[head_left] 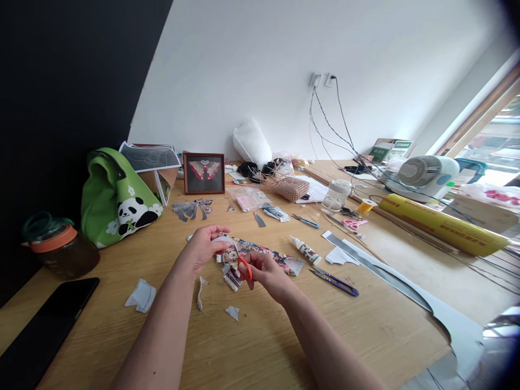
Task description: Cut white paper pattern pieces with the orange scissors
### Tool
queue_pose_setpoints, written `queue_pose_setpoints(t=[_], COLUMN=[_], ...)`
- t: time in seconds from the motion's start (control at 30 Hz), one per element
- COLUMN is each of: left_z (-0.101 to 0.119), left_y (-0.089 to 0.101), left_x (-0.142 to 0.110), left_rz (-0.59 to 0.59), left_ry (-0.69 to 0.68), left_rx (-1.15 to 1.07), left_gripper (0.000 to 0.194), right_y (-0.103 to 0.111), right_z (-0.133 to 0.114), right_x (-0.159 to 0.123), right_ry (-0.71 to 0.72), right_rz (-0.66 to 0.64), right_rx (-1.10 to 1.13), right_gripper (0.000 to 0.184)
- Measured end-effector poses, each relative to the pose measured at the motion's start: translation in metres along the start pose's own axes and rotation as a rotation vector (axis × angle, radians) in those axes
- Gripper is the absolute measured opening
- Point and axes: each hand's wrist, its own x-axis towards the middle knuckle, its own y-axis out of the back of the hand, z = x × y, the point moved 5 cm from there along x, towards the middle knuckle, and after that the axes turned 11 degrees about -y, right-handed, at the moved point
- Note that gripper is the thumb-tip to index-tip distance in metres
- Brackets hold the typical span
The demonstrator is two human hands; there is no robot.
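Note:
My right hand [266, 273] has its fingers in the handles of small orange scissors [245, 267]. Their blades point up and left, toward my left hand [208, 246]. Between the thumb and fingers of that hand is a small pale piece of paper or fabric [222, 239], partly covered by the fingers. Beneath and behind both hands lies a floral-patterned fabric [270, 253] on the table. Striped fabric scraps [231, 279] sit just below the scissors. Whether the blades touch the pale piece I cannot tell.
Right of the fabric are a glue bottle [305, 251], purple thread snips [336, 281] and a long grey strip [377, 271]. A phone [49, 325], a dark jar [60, 246] and a green panda bag [117, 206] stand left. Behind is a framed picture [204, 173].

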Motion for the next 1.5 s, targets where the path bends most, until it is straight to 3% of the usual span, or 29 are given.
queue_pose_setpoints(t=[1.5], left_z=[-0.0009], left_y=[-0.003], left_x=[0.0006], left_rz=[-0.033], left_ry=[-0.015], left_rx=[-0.012], left_gripper=[0.045], right_y=[-0.0006], right_z=[-0.0043], right_x=[-0.0025], right_ry=[-0.001], right_rz=[0.028], right_rx=[-0.01], right_gripper=[0.041])
